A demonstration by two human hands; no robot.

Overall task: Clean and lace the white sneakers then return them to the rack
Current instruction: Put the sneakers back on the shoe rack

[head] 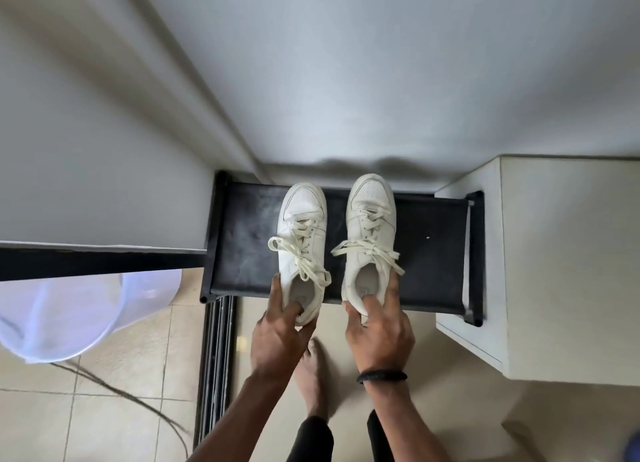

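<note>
On black rack (433,254), left hand (277,330) grips left sneaker (304,226) heel; right hand (379,330) grips right sneaker (370,212) heel.

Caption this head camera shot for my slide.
Left hand and right hand grip the heels of the left sneaker and right sneaker, laced, on the black rack.

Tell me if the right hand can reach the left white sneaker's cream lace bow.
Likely yes: the cream lace bow lies uncovered nearby, though the right hand must release the other white sneaker.
</note>
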